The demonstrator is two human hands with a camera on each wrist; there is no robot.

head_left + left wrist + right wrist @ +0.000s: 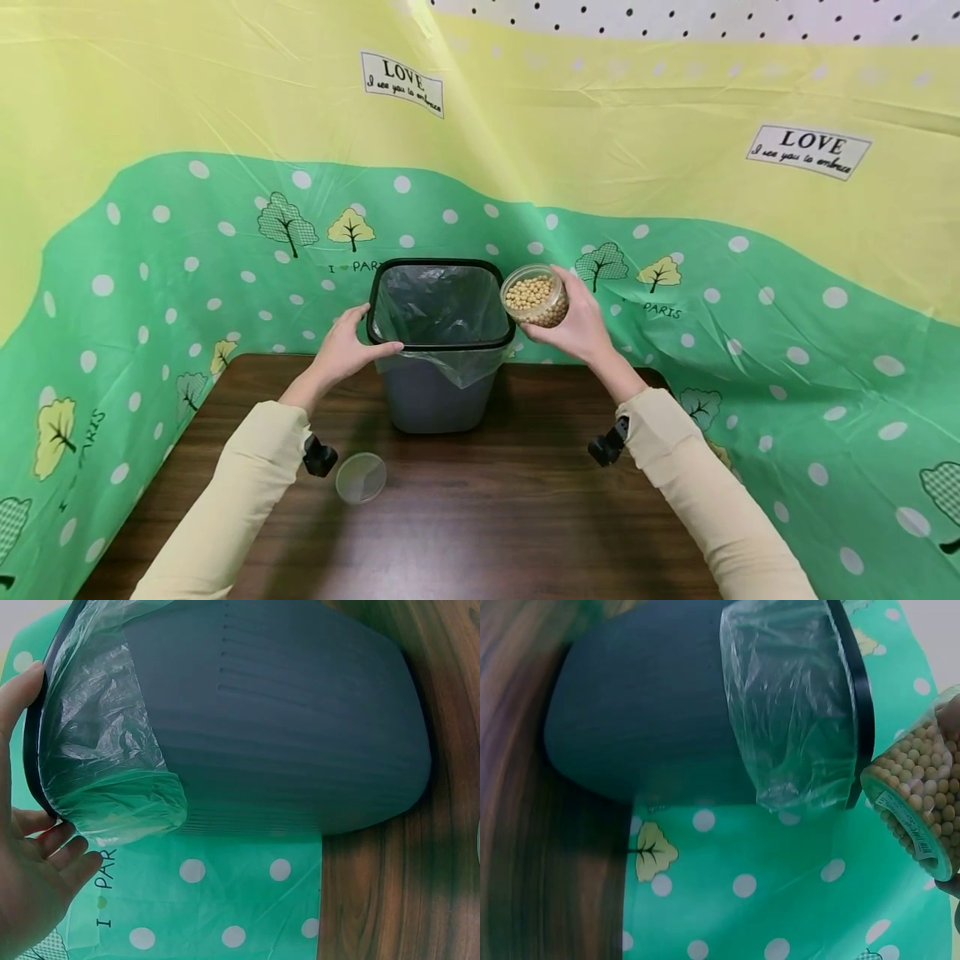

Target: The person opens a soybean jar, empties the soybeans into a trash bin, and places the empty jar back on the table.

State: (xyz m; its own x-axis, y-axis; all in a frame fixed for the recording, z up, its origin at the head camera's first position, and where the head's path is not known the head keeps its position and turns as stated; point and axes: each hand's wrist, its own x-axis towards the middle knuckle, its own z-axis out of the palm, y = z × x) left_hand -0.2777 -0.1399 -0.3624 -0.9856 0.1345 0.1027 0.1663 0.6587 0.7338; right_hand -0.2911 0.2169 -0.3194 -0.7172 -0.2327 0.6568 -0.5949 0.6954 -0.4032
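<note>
In the head view, a dark grey trash bin (438, 400) with a black rim stands upright at the back of the table, lined with a clear plastic bag (450, 304). My left hand (347, 348) holds the rim at its left front corner, thumb along the front edge. Beside the right rim, my right hand (573, 323) grips a clear jar (551, 310) of soybeans, its open mouth tilted toward the bin. The right wrist view shows the jar's labelled base (911, 832) and the beans inside; most of that hand is out of frame there.
A round clear lid (361, 478) lies on the dark wooden table (480, 533), in front of the bin and to the left. Green and yellow patterned cloth (225, 192) hangs behind and along both sides of the table.
</note>
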